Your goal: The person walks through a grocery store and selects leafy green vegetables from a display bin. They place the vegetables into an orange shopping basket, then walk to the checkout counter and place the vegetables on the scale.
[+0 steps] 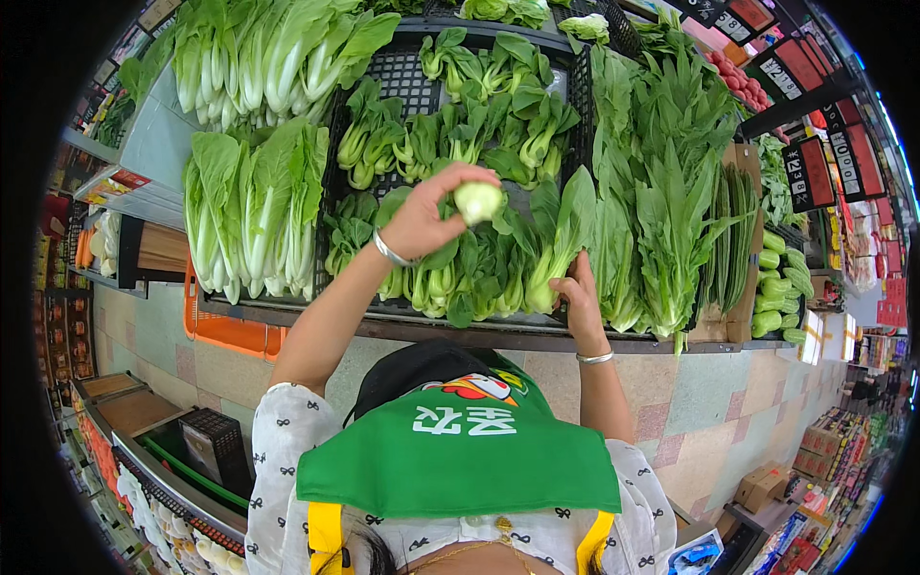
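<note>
My left hand [429, 219] holds a bok choy with its pale cut base [479, 203] turned up towards me; its leaves are mostly hidden beneath. At the crate's front right corner, my right hand [583, 298] grips another, larger bok choy [557, 255] by its lower right side, thumb against the stalks. That plant stands with its leaves pointing away from me. Both hands are over a black plastic crate [402, 65] holding several bok choy [463, 133] in rows, some bunched along the front edge [438, 284].
Long-leaved cabbages [251, 208] are stacked left of the crate. Leafy lettuce [668, 208], ridged gourds [732, 230] and green squash [773, 295] lie to the right. Price signs [808, 172] hang at the upper right. An orange basket [230, 334] sits below the display's left front edge.
</note>
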{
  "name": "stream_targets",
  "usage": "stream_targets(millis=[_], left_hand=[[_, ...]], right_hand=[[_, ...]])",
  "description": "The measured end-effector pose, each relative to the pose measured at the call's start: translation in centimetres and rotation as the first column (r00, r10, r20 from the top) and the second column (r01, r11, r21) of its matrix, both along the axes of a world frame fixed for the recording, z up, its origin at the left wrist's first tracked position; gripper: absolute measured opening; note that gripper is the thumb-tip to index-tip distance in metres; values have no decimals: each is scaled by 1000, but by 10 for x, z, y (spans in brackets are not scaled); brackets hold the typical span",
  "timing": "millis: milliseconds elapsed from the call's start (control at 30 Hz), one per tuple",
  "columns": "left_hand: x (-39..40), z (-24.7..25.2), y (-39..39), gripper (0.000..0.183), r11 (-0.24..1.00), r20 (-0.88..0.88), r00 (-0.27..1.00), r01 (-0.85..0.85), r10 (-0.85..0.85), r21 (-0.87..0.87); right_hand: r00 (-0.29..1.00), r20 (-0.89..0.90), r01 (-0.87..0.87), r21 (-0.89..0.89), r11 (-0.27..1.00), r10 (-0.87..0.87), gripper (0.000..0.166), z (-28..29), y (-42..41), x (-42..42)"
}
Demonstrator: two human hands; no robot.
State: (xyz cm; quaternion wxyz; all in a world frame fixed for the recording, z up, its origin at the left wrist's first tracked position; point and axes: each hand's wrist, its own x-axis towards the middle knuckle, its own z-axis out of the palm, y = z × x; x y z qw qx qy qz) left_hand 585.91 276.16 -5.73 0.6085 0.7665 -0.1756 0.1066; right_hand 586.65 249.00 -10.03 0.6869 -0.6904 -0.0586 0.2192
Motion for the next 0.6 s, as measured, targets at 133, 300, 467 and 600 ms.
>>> stream_targets(millis=[133,300,467,600], left_hand=[[-19,4,-28,45,923,246,967,-39,-61,382],[-29,-20,-63,33,718,457,843,-129,-284,684],[-18,-56,-110,31,631,395,773,8,-496,775],[-3,-95,-134,37,462,244,792,54,-560,885]], right_hand=[[999,36,10,62,998,-12,62,3,-15,-1],[991,-45,135,371,919,-127,74,20,-46,0],[991,-45,133,409,903,-125,79,29,-74,1],[993,-35,119,407,906,-115,77,29,-76,-4]])
